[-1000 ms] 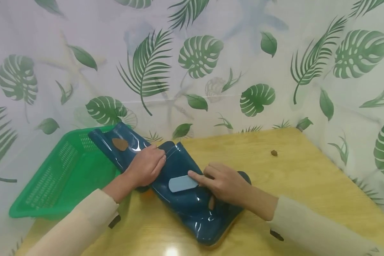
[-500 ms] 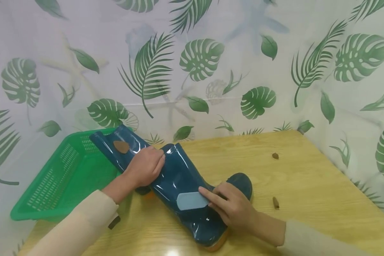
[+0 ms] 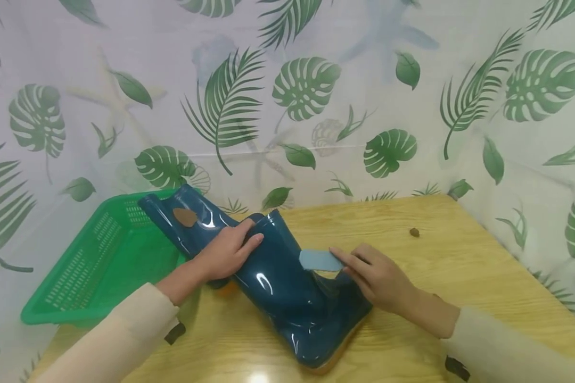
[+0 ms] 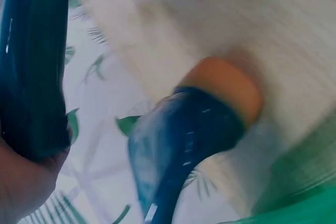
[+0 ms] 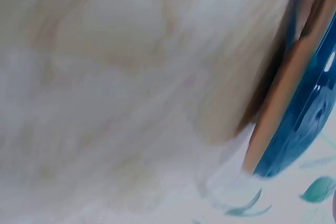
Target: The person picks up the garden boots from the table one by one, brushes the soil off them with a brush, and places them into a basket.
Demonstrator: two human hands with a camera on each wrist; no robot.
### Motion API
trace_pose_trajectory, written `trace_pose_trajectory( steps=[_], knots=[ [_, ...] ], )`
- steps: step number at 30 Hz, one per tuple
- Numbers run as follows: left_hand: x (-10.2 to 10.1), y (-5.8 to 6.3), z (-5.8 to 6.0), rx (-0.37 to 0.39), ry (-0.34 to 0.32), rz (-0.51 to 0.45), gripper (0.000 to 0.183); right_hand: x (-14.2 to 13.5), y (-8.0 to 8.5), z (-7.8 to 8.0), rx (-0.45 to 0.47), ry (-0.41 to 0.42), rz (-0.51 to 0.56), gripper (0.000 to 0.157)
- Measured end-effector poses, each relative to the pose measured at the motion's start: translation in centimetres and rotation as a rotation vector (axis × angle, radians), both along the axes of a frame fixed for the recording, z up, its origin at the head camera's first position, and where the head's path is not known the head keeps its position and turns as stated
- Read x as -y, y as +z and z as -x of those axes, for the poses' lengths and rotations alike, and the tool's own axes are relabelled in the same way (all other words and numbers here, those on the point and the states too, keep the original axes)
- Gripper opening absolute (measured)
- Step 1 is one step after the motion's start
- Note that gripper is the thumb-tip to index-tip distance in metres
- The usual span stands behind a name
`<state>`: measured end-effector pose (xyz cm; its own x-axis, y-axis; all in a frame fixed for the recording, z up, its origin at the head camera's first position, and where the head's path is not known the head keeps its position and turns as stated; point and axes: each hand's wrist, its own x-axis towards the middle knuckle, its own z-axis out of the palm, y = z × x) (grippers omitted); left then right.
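Note:
A shiny dark-blue rubber boot [image 3: 278,266] lies slanted over the table, its orange sole toward the lower right. My left hand [image 3: 227,250] grips the boot at its top rim; the left wrist view shows that hand at the opening. My right hand [image 3: 380,279] holds a light-blue oblong brush [image 3: 320,260] beside the boot's shaft, over the bend of the ankle. Part of its underside is hidden. Behind the left hand leans a second blue boot [image 3: 201,213], a brown leaf-shaped patch [image 3: 185,217] on its shaft. The right wrist view catches the held boot's sole [image 5: 278,108].
To the left, a green plastic basket [image 3: 96,266] stands under the second boot's top. A small brown bit [image 3: 414,232] lies on the wooden table [image 3: 441,255] at the right. Leaf-patterned white sheeting [image 3: 287,106] hangs behind.
The brush went down along the boot, then up and right to the shaft's far side. A brown patch near the ankle is no longer seen. The left hand stays at the rim.

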<state>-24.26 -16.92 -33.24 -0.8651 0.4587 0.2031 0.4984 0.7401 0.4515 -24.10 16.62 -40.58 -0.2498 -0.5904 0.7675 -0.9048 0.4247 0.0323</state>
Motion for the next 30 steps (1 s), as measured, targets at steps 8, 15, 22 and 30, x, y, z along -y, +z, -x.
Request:
trace_pose_trajectory(
  steps=[8,15,22,30],
  knots=[
    [-0.4,5.8,0.2,-0.293,-0.072,0.125,0.016,-1.3,0.2,1.4,0.123,-0.095,0.119,0.039],
    [-1.9,7.8,0.6,-0.690,-0.241,0.354,0.018,-1.7,0.6,2.1,0.238,-0.191,0.178,0.039],
    [-3.8,7.3,-2.6,-0.617,-0.349,0.332,0.015,-2.1,1.2,2.6,0.250,-0.238,0.171,0.038],
    [-5.6,8.4,-4.6,-0.369,-0.519,0.054,0.013,-2.5,1.4,3.0,0.275,-0.311,0.158,0.039]
  ],
)
